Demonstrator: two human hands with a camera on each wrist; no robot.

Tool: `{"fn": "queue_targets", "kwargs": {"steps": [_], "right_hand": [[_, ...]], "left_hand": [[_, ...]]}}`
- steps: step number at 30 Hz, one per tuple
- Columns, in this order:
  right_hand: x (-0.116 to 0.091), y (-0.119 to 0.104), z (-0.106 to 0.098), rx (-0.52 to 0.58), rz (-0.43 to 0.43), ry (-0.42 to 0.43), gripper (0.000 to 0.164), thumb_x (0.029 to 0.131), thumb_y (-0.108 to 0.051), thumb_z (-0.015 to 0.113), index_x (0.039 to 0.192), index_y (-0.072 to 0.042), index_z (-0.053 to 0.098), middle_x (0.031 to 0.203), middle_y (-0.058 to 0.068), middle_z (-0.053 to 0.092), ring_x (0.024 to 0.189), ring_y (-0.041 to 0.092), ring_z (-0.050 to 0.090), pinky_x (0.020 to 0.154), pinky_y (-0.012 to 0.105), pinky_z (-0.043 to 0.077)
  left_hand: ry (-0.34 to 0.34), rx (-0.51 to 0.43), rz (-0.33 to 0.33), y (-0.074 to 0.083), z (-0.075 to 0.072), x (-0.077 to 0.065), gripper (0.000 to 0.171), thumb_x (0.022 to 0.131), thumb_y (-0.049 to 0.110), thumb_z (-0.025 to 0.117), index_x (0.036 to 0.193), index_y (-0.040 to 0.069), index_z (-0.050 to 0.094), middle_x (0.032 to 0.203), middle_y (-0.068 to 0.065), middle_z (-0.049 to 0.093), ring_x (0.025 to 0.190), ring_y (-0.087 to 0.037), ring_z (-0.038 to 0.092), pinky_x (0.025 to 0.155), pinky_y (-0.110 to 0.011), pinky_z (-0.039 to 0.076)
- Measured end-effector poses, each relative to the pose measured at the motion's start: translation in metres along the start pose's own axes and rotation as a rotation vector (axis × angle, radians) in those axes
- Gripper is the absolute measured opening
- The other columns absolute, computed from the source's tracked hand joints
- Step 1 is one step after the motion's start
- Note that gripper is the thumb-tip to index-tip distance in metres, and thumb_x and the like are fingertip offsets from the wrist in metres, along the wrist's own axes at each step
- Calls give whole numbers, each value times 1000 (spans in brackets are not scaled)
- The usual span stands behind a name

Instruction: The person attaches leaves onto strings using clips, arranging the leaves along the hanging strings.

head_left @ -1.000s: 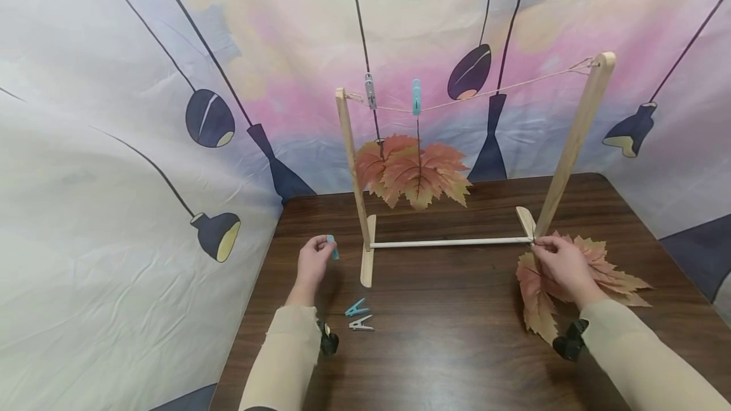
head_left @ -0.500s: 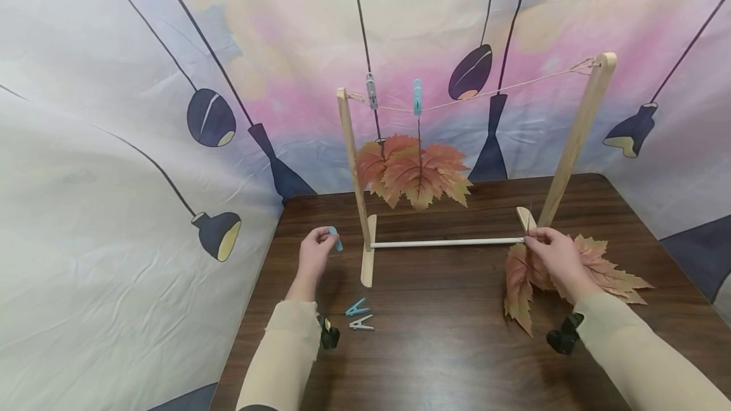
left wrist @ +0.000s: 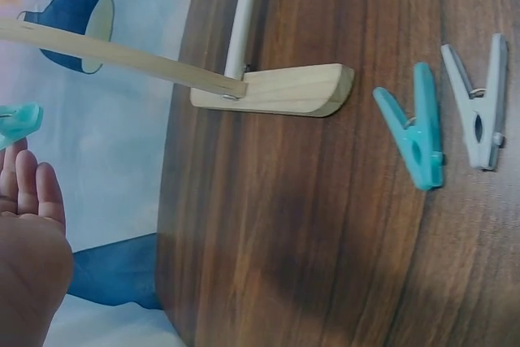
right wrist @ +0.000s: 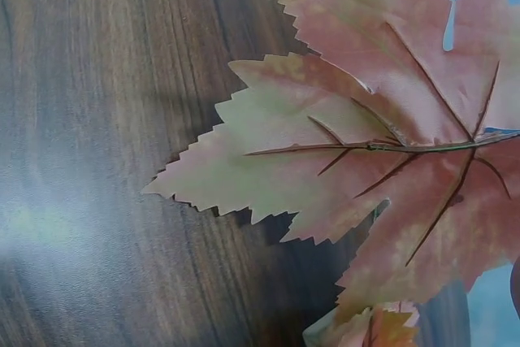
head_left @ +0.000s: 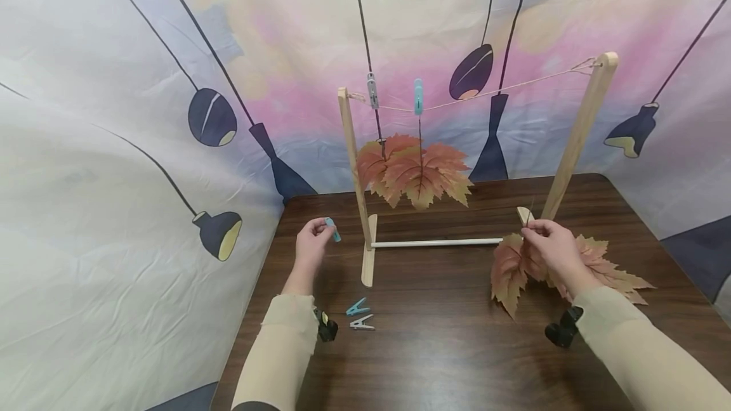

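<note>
In the head view my left hand [head_left: 311, 247] pinches a light blue clothespin [head_left: 333, 230] just left of the wooden stand. My right hand [head_left: 555, 251] pinches the thin stem of an orange-red artificial maple leaf [head_left: 507, 274], whose blade hangs below the fingers and fills much of the right wrist view. Another maple leaf [head_left: 613, 274] lies on the table, partly hidden by that hand. On the string [head_left: 514, 85] of the stand, a grey clothespin [head_left: 373, 91] and a blue clothespin [head_left: 419, 97] hold two maple leaves [head_left: 425, 173] by their stems.
A blue clothespin [left wrist: 416, 127] and a grey clothespin [left wrist: 481, 107] lie on the table between the arms. The stand's posts, right one [head_left: 579, 135], rise from wooden feet joined by a white rod [head_left: 436, 243]. A printed cloth [head_left: 285, 37] hangs behind the table.
My right hand has lifted slightly and shifted left, carrying the maple leaf with it and away from the one left on the table. The left hand has risen a little with its clothespin.
</note>
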State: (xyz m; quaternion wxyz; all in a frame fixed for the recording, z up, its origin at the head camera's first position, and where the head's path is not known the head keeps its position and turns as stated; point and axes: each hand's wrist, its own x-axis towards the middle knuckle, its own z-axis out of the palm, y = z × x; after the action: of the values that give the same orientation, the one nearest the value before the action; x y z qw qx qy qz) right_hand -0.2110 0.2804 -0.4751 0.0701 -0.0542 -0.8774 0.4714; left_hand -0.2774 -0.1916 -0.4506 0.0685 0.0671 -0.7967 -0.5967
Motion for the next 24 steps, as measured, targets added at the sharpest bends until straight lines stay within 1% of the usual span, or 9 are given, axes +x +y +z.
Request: {"fn": "queue_targets", "kwargs": {"steps": [4,6,10,13,17,19,24], "right_hand": [[3,-4,-1,-1,19,0,49,95,-41,50,117,2,57,108,17,57,92,21,50,74,33,42],[5,-5,-2,-3,18,5,50,95,-42,50,118,2,57,109,18,57,94,25,50,74,35,42],[7,-7,-4,-14,3,11,51,95,-43,49,119,2,56,110,19,56,95,27,50,72,35,42],[9,-10,-5,-10,6,5,53,95,-45,47,120,1,56,112,19,56,96,27,50,72,35,42],[10,-15,-7,0,8,-1,52,95,-45,47,119,0,56,112,18,56,97,28,50,74,35,41],[11,-19,-8,1,1,8,49,95,-42,49,118,1,56,111,18,57,97,28,50,75,36,41],[13,-24,-9,-3,-4,19,47,95,-41,49,116,0,57,109,18,57,95,27,50,74,35,41]], "left_hand": [[0,16,19,6,-3,3,35,87,20,65,116,1,58,104,-12,58,100,-23,55,87,-34,42],[5,20,35,8,-4,5,35,88,21,65,116,1,58,105,-13,59,101,-24,55,88,-34,42],[17,35,71,12,-5,9,35,90,20,64,117,-1,58,108,-17,60,100,-25,55,89,-35,42],[27,38,79,15,-5,10,34,91,19,62,118,-2,57,108,-17,61,100,-24,54,90,-35,42],[37,-4,73,21,-7,11,33,91,18,62,118,0,58,107,-15,60,100,-21,53,90,-34,41],[41,-24,79,25,-7,12,34,91,18,62,119,0,58,106,-14,60,100,-20,53,91,-33,40],[60,-55,130,35,-8,13,33,90,16,62,119,1,60,101,-10,60,94,-15,53,87,-28,40]]}}
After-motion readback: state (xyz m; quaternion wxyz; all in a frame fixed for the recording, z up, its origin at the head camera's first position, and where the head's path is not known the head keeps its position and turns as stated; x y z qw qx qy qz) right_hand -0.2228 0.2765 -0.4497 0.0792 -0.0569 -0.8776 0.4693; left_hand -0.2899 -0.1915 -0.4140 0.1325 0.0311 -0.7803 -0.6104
